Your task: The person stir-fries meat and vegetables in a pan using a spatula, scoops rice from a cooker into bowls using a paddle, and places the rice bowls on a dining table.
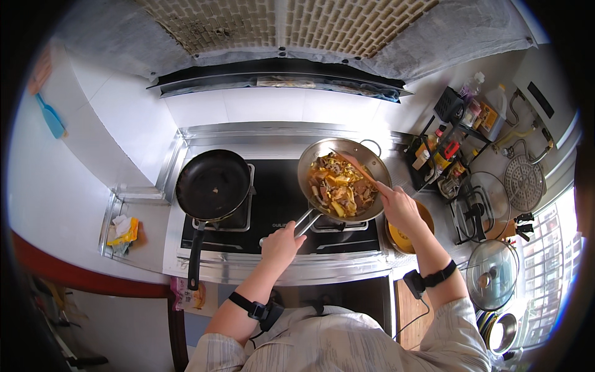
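My left hand [282,244] grips the metal handle of a stainless steel wok [309,160], which sits over the right burner of the black glass gas stove [274,195]. Inside the wok is a mix of food [343,183] in brownish sauce, with yellow pieces, pinkish slices and what look like bean sprouts. My right hand [399,204] holds a wooden spatula [355,163], its blade among the food near the wok's far side. On the left burner rests a black frying pan [214,183], its handle pointing towards me; only a small speck shows inside it.
A yellow-orange bowl or dish [403,237] lies right of the stove, under my right forearm. Farther right are a rack of seasoning bottles [439,158], glass lids [492,274] and knives [524,225]. An opened yellow packet [124,232] lies on the left ledge. A range hood [279,79] hangs beyond the stove.
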Demonstrator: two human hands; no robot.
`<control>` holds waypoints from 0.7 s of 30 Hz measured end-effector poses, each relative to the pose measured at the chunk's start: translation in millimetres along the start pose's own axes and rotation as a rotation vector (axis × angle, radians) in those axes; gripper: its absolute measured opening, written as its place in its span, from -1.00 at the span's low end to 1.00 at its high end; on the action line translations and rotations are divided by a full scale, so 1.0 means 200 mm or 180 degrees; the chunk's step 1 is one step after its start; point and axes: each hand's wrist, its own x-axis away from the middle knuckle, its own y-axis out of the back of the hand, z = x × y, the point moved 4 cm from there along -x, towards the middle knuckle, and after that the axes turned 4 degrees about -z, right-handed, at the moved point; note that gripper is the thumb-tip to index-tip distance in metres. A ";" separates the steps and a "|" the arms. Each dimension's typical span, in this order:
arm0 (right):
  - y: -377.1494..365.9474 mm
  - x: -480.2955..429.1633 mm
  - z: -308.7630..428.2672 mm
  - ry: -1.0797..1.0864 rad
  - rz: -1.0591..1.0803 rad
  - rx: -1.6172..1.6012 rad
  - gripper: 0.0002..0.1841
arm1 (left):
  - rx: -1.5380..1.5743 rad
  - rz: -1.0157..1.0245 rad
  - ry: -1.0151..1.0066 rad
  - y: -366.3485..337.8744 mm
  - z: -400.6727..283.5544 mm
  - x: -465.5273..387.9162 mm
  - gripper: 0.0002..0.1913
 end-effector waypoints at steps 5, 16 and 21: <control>-0.24 -0.10 -0.10 0.0143 -0.0072 0.0255 -0.56 | 0.0023 -0.0011 -0.0029 -0.01 0.00 0.00 -0.54; -0.14 0.05 -0.07 0.0535 0.0280 0.0534 -0.62 | 0.0097 0.0022 0.0066 0.01 -0.01 0.00 -0.54; -0.05 0.09 -0.17 0.0261 -0.0259 0.0213 -0.62 | 0.0043 0.0109 0.0128 0.02 -0.03 0.00 -0.52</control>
